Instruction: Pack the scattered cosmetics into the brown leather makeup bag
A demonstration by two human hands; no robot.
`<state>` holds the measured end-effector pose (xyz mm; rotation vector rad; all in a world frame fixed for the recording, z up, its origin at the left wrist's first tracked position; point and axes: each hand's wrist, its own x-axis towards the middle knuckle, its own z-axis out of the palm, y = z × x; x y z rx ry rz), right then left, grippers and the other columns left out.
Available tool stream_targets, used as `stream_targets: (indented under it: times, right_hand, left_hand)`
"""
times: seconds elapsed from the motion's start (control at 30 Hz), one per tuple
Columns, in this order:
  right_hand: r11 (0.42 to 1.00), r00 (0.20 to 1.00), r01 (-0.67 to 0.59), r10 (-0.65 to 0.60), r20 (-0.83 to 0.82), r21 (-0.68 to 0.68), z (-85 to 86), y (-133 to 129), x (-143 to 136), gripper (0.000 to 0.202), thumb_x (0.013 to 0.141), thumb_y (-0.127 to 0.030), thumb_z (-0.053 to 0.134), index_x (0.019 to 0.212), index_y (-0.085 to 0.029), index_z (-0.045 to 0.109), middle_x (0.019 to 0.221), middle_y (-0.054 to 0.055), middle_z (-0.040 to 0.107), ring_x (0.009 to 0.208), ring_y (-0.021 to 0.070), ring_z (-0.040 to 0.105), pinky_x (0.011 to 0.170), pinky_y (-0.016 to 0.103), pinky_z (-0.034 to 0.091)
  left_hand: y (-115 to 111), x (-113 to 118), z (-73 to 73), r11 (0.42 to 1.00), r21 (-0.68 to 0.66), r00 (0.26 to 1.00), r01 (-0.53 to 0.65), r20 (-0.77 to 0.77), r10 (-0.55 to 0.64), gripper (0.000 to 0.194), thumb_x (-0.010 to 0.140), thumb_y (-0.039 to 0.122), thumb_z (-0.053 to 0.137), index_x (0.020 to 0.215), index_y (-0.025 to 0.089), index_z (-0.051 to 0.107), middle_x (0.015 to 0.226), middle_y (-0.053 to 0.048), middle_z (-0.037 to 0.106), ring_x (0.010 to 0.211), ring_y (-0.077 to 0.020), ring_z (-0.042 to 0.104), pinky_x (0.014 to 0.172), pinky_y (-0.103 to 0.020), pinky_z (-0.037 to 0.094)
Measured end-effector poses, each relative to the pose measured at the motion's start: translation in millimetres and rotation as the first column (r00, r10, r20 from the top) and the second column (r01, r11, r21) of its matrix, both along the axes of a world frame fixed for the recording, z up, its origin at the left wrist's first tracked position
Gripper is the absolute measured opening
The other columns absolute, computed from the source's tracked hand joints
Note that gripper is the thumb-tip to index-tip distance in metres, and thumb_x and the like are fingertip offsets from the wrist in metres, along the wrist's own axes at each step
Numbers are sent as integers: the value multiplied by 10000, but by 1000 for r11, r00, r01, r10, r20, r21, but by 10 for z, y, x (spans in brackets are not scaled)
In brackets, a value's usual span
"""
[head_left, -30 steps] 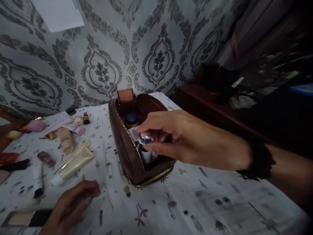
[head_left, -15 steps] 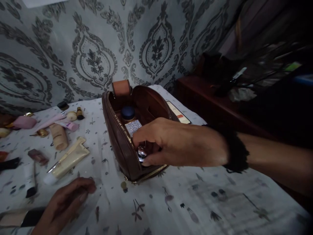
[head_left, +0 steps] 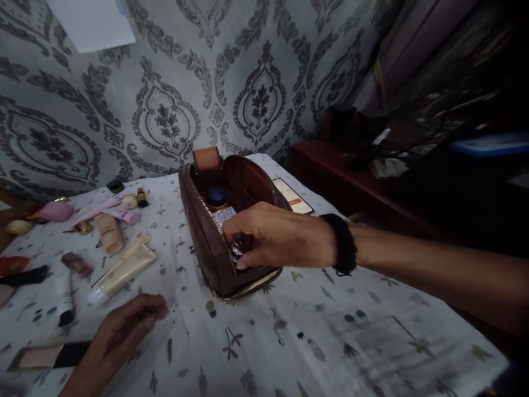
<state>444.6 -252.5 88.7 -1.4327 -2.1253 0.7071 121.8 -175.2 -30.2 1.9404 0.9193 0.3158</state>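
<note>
An unzipped brown bag stands on the patterned white cloth. Inside it are a dark blue round jar and a glittery silver item. My right hand, with a black band at the wrist, reaches into the bag's near end, thumb and fingers closed round a shiny silver round item. My left hand rests on the cloth left of the bag, fingers loosely curled and apart from the thumb, holding nothing. It lies beside a black-capped bottle.
Left on the cloth lie a cream tube, a beige tube, a small white tube, a pink item and several other cosmetics. A phone lies behind the bag; dark red furniture stands at right.
The view has shifted, showing more of the wall and the paper on it. My right hand keeps hold of the silver item in the bag; my left hand stays about where it was.
</note>
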Motion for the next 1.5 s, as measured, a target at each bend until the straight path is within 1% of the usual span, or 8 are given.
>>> stream_targets:
  times: [0.23, 0.5, 0.7, 0.93, 1.07, 1.17, 1.33, 1.5]
  right_hand:
    - [991, 993, -29, 44, 110, -134, 78, 14, -36, 127, 666, -70, 728, 733, -136, 642, 613, -62, 566, 560, 73, 492, 526, 200, 321]
    - [992, 985, -66, 82, 153, -106, 114, 6, -50, 107, 654, -24, 672, 697, -120, 649, 610, -50, 551, 555, 67, 486, 524, 188, 329]
    - [993, 991, -85, 93, 99, -82, 82, 51, -91, 89, 632, -30, 662, 644, -118, 657, 551, -67, 502, 518, 60, 470, 498, 180, 324]
    - [993, 994, -59, 68, 86, -107, 53, 45, -85, 103, 634, -30, 667, 668, -124, 644, 573, -70, 511, 544, 66, 484, 506, 177, 325]
    - [989, 995, 38, -24, 99, -146, 90, 3, -84, 153, 624, -13, 649, 713, -129, 601, 596, -70, 519, 554, 72, 490, 506, 176, 337]
    - [980, 993, 70, -52, 104, -185, 133, -16, -94, 186, 625, 12, 624, 745, -127, 600, 610, -63, 534, 560, 77, 503, 515, 179, 349]
    - [972, 992, 70, -44, 117, -226, 138, -13, -85, 85, 673, -81, 671, 736, -122, 632, 612, -44, 564, 579, 95, 531, 527, 194, 357]
    - [970, 994, 61, -37, 102, -236, 107, -21, -41, 186, 685, -121, 669, 870, -112, 674, 666, -25, 615, 625, 118, 583, 548, 196, 389]
  left_hand:
    - [4, -31, -54, 1000, 1, 1000, 4, 18, -4, 279, 872, 449, 544, 966, 231, 691, 912, -49, 700, 899, -200, 656, 790, -232, 527]
    - [3, 31, 22, 999, 6, 999, 48, 15, -48, 306, 881, 472, 521, 940, 217, 681, 875, -55, 687, 871, -196, 652, 768, -239, 523]
    - [-2, 31, 8, 999, -37, 999, 41, 27, -40, 310, 878, 475, 529, 933, 210, 679, 885, -58, 684, 870, -196, 646, 783, -251, 521]
    - [-12, 17, -16, 998, -54, 998, 28, 61, -24, 320, 872, 489, 539, 965, 214, 674, 900, -54, 678, 892, -201, 638, 791, -254, 506]
    - [-10, 23, -17, 997, -67, 998, 27, 66, -22, 322, 866, 500, 544, 951, 217, 672, 903, -50, 668, 902, -198, 626, 809, -254, 495]
    - [-10, 25, -21, 997, -72, 997, 28, 73, -23, 323, 863, 505, 548, 939, 217, 674, 897, -48, 661, 889, -195, 618, 797, -250, 491]
    - [-28, 21, -25, 996, -89, 994, 17, 106, -7, 322, 852, 511, 564, 922, 214, 666, 895, -45, 645, 896, -197, 605, 815, -262, 484]
    - [-46, 42, 7, 996, -80, 994, 28, 104, -19, 357, 848, 533, 556, 930, 202, 663, 893, -56, 646, 891, -209, 602, 798, -280, 480]
